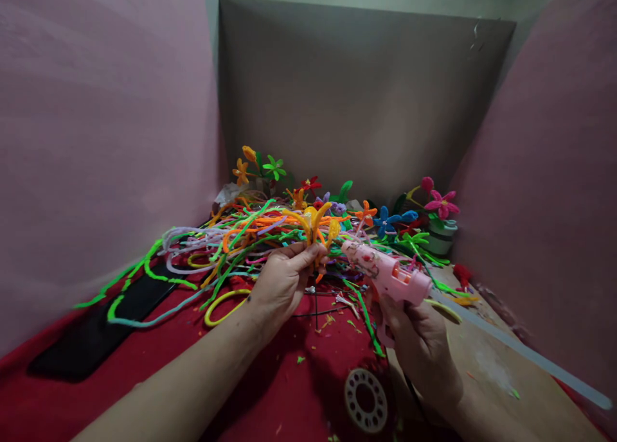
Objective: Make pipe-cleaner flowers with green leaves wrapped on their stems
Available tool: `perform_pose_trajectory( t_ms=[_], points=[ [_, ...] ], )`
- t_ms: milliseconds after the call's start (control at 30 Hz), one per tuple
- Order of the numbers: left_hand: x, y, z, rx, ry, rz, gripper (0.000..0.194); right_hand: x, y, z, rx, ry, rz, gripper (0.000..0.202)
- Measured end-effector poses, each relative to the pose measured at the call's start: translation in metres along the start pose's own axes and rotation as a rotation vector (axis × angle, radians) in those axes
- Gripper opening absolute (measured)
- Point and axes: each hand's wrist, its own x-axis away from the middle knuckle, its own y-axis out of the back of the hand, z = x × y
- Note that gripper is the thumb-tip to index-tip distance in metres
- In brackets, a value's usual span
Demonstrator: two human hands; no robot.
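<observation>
In my left hand [284, 276] is a yellow-orange pipe cleaner flower [308, 222], its petals pointing up from my closed fingers. My right hand [418, 333] is wrapped round the handle of a pink hot glue gun [385, 274]. The gun's nozzle points left toward the flower, with a gap between them. Its front is smeared with bits of residue. Behind both hands lies a heap of pipe cleaners [250, 223] in green, orange, lilac and other colours. The flower's lower end is partly hidden by my fingers.
Finished flowers, among them a blue one [385, 222] and a pink one [442, 204], stand at the back. A black flat object [106, 323] lies left, a white ring with holes [365, 400] in front. Red cloth [270, 378] covers the table; a translucent strip [540, 358] lies right.
</observation>
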Motion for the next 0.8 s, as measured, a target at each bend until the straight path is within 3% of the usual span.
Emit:
perform_pose_trajectory(
  t_ms=[800],
  points=[
    [0.0009,0.0001,0.0007,-0.021,-0.003,-0.012,0.009,-0.0024,-0.0002,0.0007,0.02,0.035,-0.01,0.031]
  ],
)
